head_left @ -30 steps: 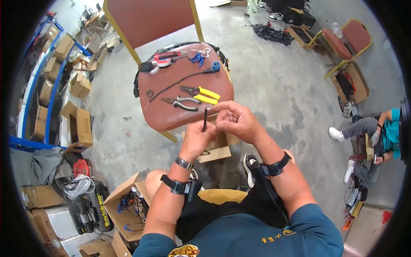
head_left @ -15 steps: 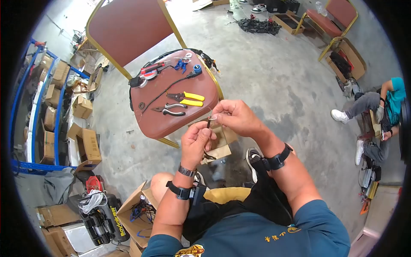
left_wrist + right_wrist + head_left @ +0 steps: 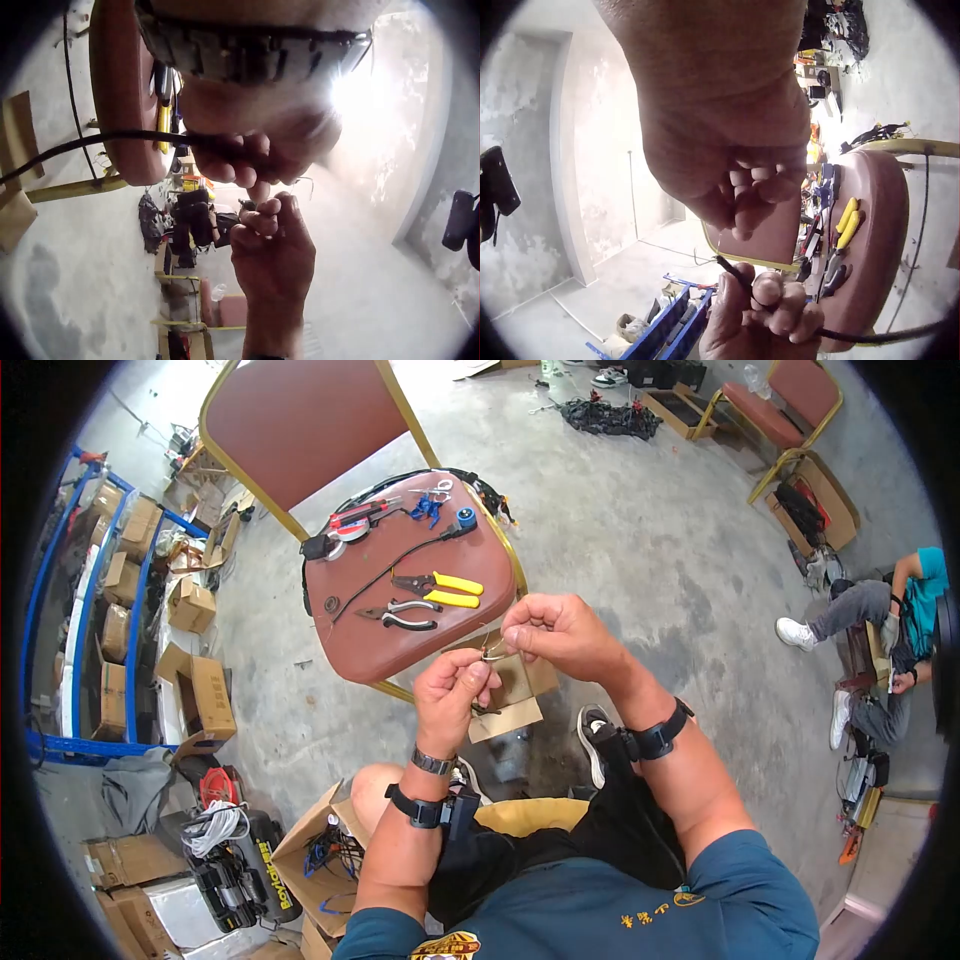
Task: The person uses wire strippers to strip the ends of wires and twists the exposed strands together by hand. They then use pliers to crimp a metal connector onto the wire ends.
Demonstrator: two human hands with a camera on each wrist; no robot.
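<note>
Left hand (image 3: 452, 692) of the person holds a black cable (image 3: 90, 141) between its bent fingers and the thumb, and the end of the cable comes out just above them. From this end go thin wires (image 3: 697, 259). The right hand (image 3: 560, 637) is very near, its thumb and finger pressed together, and they pinch one of these wires; which colour it has, I cannot tell. Both hands are in front of the near edge of a red-brown chair (image 3: 345, 635). On its seat lie grey pliers (image 3: 409, 623), and just beside them a cutter (image 3: 455, 590) with yellow handles. Farther back I see a blue plug (image 3: 465, 517) and scissors (image 3: 436, 489). Below the hands is a carton (image 3: 508, 720). At the right side of the room another person (image 3: 918, 605) sits.
</note>
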